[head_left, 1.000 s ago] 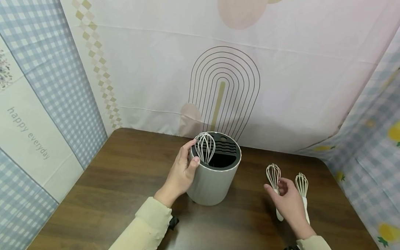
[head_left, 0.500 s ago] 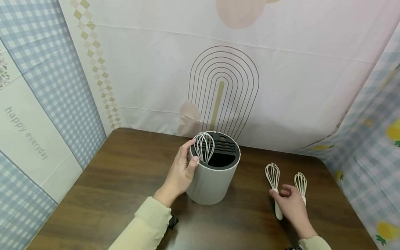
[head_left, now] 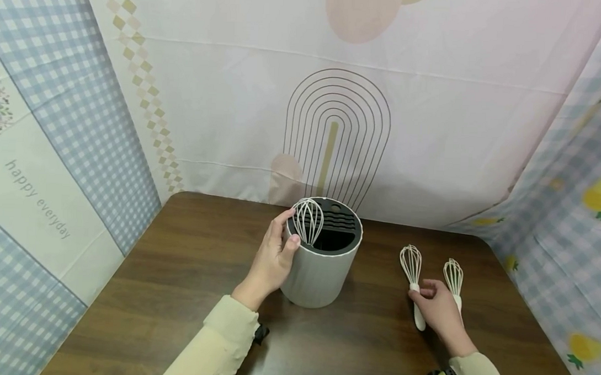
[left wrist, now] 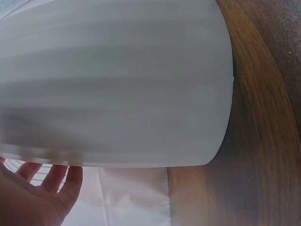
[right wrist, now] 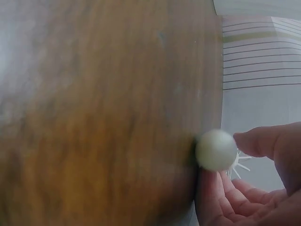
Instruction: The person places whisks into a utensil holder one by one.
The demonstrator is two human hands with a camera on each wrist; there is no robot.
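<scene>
A grey-white cylindrical utensil holder (head_left: pixel 319 279) with a black slotted top stands upright near the middle of the table. One whisk (head_left: pixel 307 221) is in it, wires up, its handle hidden inside. My left hand (head_left: pixel 268 261) grips the holder's left side, thumb and fingers spread around the rim beside those wires. To the right, a small whisk with a white handle (head_left: pixel 419 317) lies on the table. My right hand (head_left: pixel 440 308) pinches that handle just below the wires; in the right wrist view the handle's round end (right wrist: pixel 216 149) sits between thumb and fingers.
Another whisk (head_left: pixel 453 275) lies just right of my right hand, its handle partly hidden. Under everything is a brown wooden table (head_left: pixel 188 283). A pale printed cloth (head_left: pixel 224 107) hangs behind, with checked cloths (head_left: pixel 114 109) at the sides.
My right hand has slid back along the whisk from near its wires to its handle, and its thumb and fingers have closed on it. The left hand stays on the holder.
</scene>
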